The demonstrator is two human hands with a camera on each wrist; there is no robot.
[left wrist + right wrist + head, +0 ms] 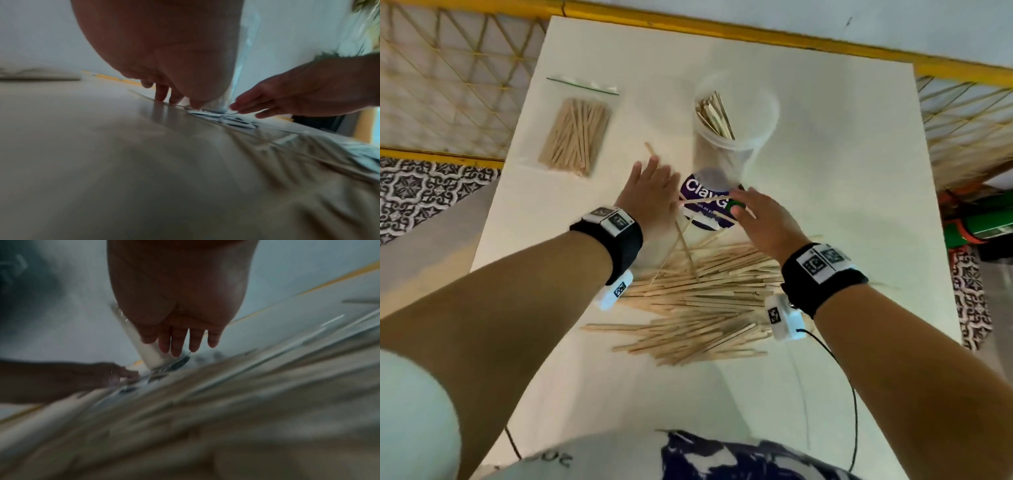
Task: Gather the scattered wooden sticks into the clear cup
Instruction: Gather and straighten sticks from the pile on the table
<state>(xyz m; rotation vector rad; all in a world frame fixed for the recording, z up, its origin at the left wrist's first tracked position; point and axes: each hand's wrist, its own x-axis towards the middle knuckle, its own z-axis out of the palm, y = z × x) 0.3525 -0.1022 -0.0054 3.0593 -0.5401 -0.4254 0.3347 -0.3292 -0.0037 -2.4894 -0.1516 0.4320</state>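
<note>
The clear cup (736, 137) stands at the table's far middle with several wooden sticks (714, 114) upright inside it. A big pile of loose sticks (698, 301) lies on the table under both wrists. My left hand (654, 181) reaches flat past the pile, left of the cup's base, its straight fingertips (162, 95) touching the table. My right hand (743, 205) stretches toward the cup's base (150, 353) with straight fingers (180, 344), holding nothing. A few stray sticks (702, 200) lie between the hands.
A zip bag of sticks (575, 137) lies at the far left of the white table (842, 171). A purple round sticker (705, 205) sits under the cup's near side. A yellow rail (791, 37) and netting border the table.
</note>
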